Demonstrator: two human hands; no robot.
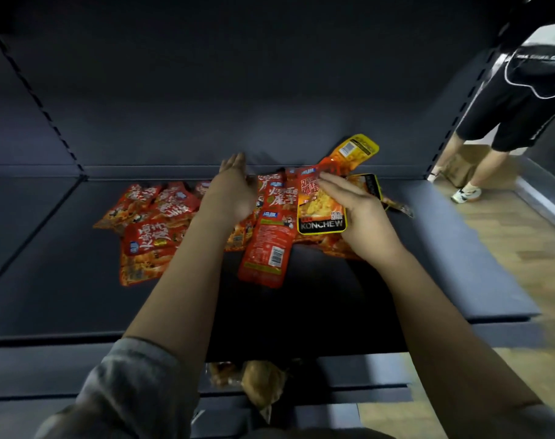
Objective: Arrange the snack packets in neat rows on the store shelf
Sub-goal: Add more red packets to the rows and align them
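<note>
A loose heap of red snack packets (155, 217) lies on the dark shelf (444, 255), some overlapping. One long red packet (266, 248) points toward me. My right hand (358, 210) grips a yellow-edged orange packet marked KONCHEW (320, 210) by its right side, just above the heap. Another yellow packet (355, 152) sticks up behind it, and a third (369, 183) shows behind my fingers. My left hand (235, 188) hovers over the middle of the heap with fingers straight, palm facing right, holding nothing.
The shelf's back panel (238, 90) rises right behind the packets. A lower shelf (349, 394) holds a brownish packet (260, 388). At the right, a person in black shorts (520, 99) stands on the wooden floor beside a cardboard box (466, 166).
</note>
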